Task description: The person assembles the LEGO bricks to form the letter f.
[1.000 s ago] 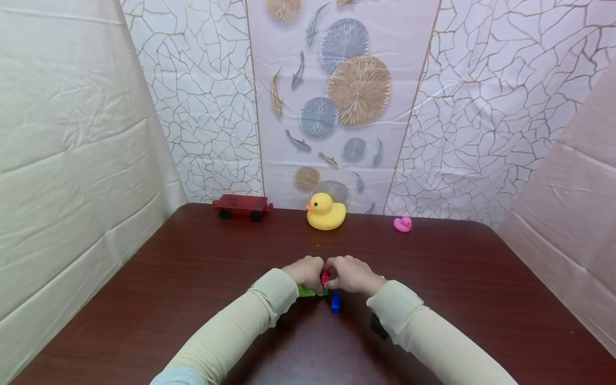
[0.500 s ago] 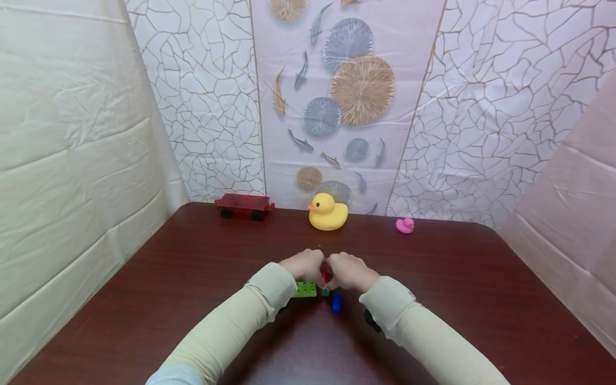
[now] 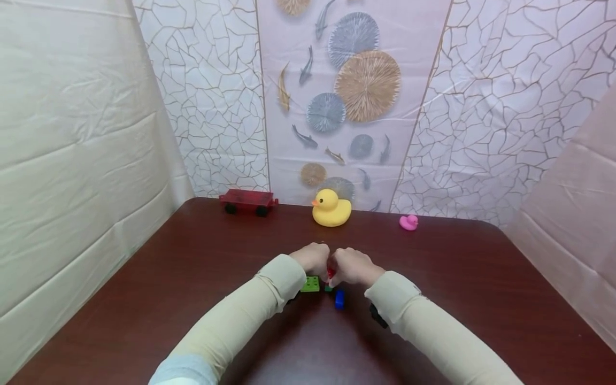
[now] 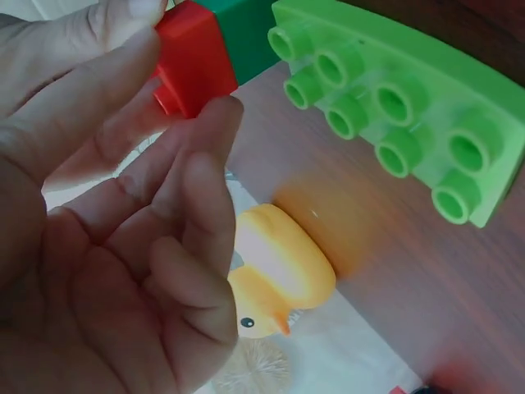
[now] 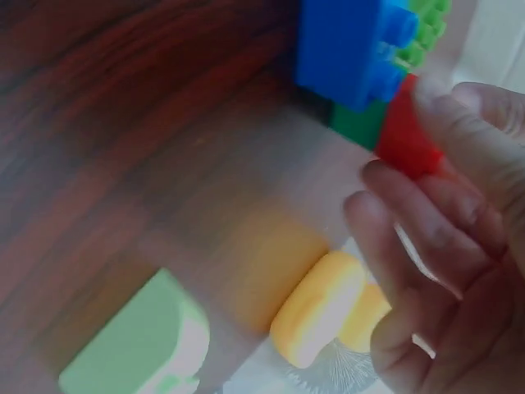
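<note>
A red toy brick (image 4: 197, 57) sits against a dark green brick (image 4: 248, 37), and both hands meet at it over the middle of the table. My left hand (image 3: 312, 258) pinches the red brick from the left, its other fingers loosely bent in the left wrist view. From the right, my right hand (image 3: 355, 266) grips it between thumb and fingers. A blue brick (image 3: 339, 299) stands just in front of the hands. Beside the left wrist lies a lime green studded brick (image 3: 310, 284). The hands partly hide the red and dark green bricks.
Along the far edge stand a red wheeled wagon (image 3: 249, 200), a yellow duck (image 3: 333, 209) and a small pink duck (image 3: 409, 222). A dark object (image 3: 378, 316) shows partly under the right sleeve. A pale green block (image 5: 135, 341) appears in the right wrist view.
The head view has shifted slightly. The hands stay together at the red brick, which is more covered than a second ago. More of the lime green brick shows beside the left sleeve.
</note>
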`<move>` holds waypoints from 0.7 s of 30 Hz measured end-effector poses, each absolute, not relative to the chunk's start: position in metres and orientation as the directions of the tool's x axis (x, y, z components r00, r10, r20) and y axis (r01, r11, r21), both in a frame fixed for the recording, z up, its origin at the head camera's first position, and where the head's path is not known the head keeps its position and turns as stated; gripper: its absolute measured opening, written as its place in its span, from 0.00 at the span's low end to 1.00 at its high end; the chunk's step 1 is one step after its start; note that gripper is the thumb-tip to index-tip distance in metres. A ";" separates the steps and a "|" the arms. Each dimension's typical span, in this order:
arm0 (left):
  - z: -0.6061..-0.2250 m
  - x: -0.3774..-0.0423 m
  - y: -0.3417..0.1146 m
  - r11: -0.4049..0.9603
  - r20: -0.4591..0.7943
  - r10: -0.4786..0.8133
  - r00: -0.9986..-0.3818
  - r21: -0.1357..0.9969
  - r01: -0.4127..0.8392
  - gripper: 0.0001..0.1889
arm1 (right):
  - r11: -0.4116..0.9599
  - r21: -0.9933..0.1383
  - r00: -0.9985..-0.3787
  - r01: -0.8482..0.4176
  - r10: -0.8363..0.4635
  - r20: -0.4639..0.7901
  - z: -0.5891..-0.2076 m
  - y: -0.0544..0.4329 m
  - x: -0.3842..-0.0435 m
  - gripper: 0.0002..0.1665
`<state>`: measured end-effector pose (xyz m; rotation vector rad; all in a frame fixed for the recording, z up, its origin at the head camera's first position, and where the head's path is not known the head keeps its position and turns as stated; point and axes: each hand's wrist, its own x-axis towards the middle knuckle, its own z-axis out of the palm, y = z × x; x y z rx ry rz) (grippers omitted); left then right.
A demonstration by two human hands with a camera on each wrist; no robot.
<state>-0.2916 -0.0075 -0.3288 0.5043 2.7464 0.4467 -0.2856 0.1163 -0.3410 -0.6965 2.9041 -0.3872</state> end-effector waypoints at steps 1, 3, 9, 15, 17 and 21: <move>-0.327 -0.291 -0.007 0.893 -0.254 0.382 -0.889 0.350 0.283 0.07 | 0.857 -0.275 -0.880 -0.436 -0.470 -0.069 -0.340 0.119 -0.286 0.15; -0.325 -0.291 -0.006 0.899 -0.269 0.373 -0.888 0.342 0.274 0.09 | 0.857 -0.264 -0.878 -0.442 -0.473 -0.067 -0.337 0.123 -0.285 0.18; -0.318 -0.285 -0.005 0.900 -0.256 0.393 -0.883 0.305 0.312 0.11 | 0.881 -0.249 -0.906 -0.402 -0.422 -0.033 -0.327 0.135 -0.285 0.21; -0.320 -0.276 -0.006 0.915 -0.242 0.392 -0.888 0.199 0.350 0.11 | 0.876 -0.220 -0.894 -0.430 -0.447 -0.033 -0.330 0.131 -0.285 0.16; -0.321 -0.272 -0.009 0.916 -0.243 0.396 -0.886 0.172 0.362 0.12 | 0.870 -0.212 -0.886 -0.445 -0.462 -0.036 -0.334 0.128 -0.284 0.15; -0.325 -0.264 -0.018 0.913 -0.252 0.404 -0.879 0.169 0.371 0.12 | 0.851 -0.201 -0.863 -0.486 -0.503 -0.040 -0.340 0.121 -0.284 0.12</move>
